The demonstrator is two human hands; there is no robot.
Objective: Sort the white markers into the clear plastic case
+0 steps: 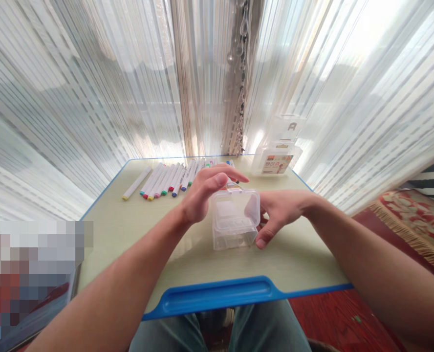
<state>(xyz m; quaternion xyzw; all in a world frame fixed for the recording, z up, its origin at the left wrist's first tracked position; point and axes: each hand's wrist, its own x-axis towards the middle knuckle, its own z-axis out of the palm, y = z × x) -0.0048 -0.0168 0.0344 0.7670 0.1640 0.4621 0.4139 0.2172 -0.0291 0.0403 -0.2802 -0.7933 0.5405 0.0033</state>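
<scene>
A clear plastic box (234, 240) sits on the middle of the table, its hinged lid (236, 210) raised at a slant. My left hand (208, 188) is above the lid's upper left edge, with fingers stretched to the right and thumb apart; whether it touches the lid I cannot tell. At the box's right side, my right hand (281, 209) has its thumb by the front corner and its fingers curled around behind, partly seen through the plastic. White markers with coloured ends (160, 181) lie in a row beyond my left hand.
A second clear case (275, 164) with a printed label stands open at the table's far right. The pale table (129, 239) has a blue rim with a tray groove (217, 295) at the front. A striped string curtain (140, 98) hangs behind; a fringed rug (418, 220) lies right.
</scene>
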